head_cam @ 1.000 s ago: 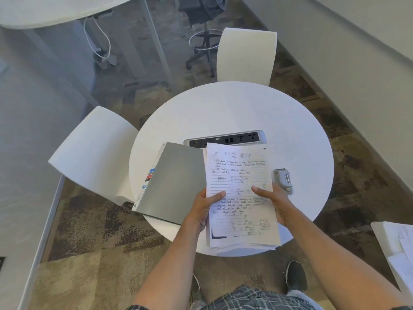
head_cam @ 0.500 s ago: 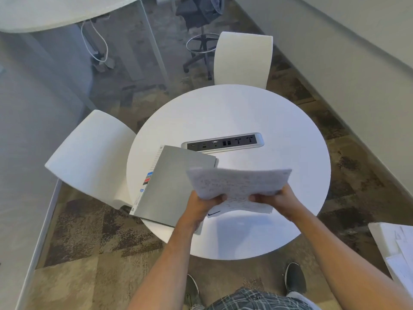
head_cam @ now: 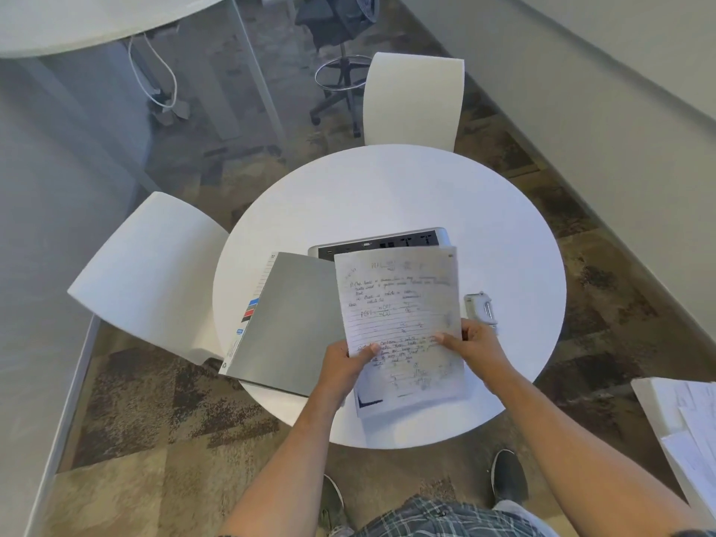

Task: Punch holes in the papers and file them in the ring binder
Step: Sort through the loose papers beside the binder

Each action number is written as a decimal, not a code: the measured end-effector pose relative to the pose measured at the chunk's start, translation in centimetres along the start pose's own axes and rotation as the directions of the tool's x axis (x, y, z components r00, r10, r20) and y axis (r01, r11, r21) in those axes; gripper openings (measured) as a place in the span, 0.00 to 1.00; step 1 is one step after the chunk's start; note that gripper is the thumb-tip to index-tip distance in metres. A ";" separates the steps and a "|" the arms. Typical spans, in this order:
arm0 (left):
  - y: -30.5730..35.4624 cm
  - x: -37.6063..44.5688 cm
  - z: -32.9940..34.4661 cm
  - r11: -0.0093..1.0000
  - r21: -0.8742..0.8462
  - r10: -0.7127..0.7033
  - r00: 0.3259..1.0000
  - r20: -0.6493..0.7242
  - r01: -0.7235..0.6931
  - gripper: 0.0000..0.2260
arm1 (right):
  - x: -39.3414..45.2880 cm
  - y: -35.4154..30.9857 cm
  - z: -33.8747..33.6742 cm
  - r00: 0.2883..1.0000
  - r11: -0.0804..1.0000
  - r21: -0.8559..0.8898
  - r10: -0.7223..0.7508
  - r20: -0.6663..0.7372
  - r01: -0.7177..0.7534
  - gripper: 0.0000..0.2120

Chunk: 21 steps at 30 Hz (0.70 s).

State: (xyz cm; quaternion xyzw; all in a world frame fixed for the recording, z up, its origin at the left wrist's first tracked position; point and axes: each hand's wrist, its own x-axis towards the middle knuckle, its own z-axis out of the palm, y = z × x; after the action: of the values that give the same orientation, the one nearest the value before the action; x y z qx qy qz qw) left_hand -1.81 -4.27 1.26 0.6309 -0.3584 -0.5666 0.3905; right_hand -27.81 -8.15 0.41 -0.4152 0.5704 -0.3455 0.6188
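Even, soft indoor light; white worktop [head_cam: 387, 195] bright, faint bluish cast. Weak shadow under papers [head_cam: 399, 323] near worktop's front edge. Handwriting motion-blurred. Wide-angle bending at frame edges; mild overall softness.

Grey binder [head_cam: 286, 323], white lined papers [head_cam: 399, 304], white table [head_cam: 387, 188].

I see a round white table [head_cam: 387, 195] on mottled brown carpet [head_cam: 155, 401]. Two white moulded chairs [head_cam: 155, 265] stand beyond and left of the hands, with a pale wall [head_cam: 600, 71] to their right.
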 end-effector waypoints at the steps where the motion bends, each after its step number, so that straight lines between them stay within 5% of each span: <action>1: -0.2 0.1 0.1 1.000 0.011 -0.009 1.000 -0.010 0.009 0.08 | 0.1 0.2 0.1 1.000 1.000 0.009 0.008 -0.029 -0.008 0.11; 14: -3.4 -0.1 0.4 0.978 0.081 -0.188 0.981 -0.055 0.192 0.04 | -0.5 3.6 0.0 0.963 0.972 -0.088 0.201 -0.179 -0.220 0.07; 18: -3.7 -0.5 0.8 0.961 0.168 -0.210 0.974 -0.085 0.221 0.06 | -0.5 4.4 0.1 0.958 0.866 -0.429 0.171 -0.228 -0.257 0.14; 21: -2.6 -1.0 1.8 0.964 0.222 -0.124 0.986 -0.114 0.147 0.06 | -0.9 3.8 1.5 0.971 0.789 -0.601 -0.025 -0.239 -0.128 0.24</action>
State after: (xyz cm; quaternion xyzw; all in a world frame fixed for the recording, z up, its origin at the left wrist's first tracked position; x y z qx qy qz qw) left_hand -3.64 -2.37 -0.71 0.7222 -0.3575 -0.5147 0.2928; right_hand -26.63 -5.55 -2.62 -0.5336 0.7315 -0.1715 0.3883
